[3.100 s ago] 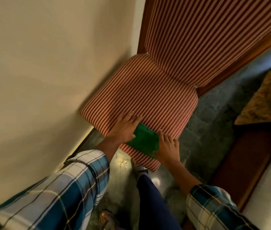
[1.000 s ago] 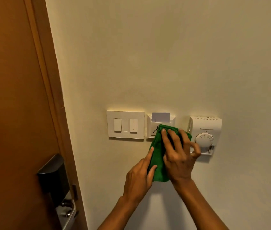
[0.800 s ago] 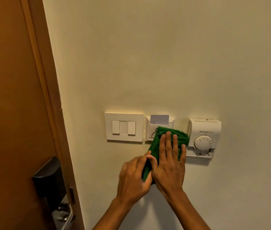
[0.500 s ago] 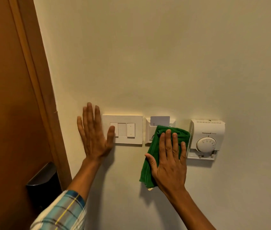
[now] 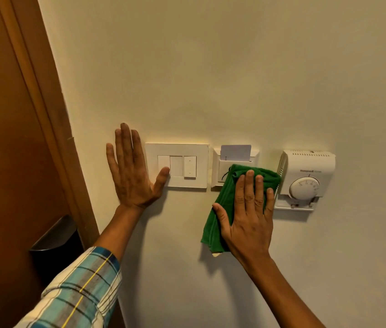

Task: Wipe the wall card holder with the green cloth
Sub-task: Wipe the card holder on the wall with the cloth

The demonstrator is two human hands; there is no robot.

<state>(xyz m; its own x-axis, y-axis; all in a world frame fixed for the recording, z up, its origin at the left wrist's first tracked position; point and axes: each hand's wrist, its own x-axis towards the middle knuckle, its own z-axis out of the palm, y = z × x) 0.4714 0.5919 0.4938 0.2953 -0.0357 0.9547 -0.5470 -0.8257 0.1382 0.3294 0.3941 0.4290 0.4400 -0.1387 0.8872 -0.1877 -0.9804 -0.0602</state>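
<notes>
The white wall card holder [image 5: 219, 169] hangs on the cream wall with a pale key card [image 5: 235, 152] standing in its top slot. The green cloth [image 5: 225, 200] covers the holder's lower right part and hangs down the wall below it. My right hand [image 5: 246, 216] lies flat on the cloth, fingers up, pressing it against the wall. My left hand [image 5: 133, 171] rests flat on the wall left of the switch plate, fingers spread, with its thumb touching the plate.
A white switch plate [image 5: 187, 165] sits just left of the card holder. A white dial thermostat [image 5: 305, 178] is mounted close on the right. A brown door [image 5: 5, 138] with a dark lock handle [image 5: 55, 235] fills the left edge.
I picked the cloth off a striped seat and brought it to the wall. In the last second my left hand let go of the cloth and went flat on the wall beside the switch plate.
</notes>
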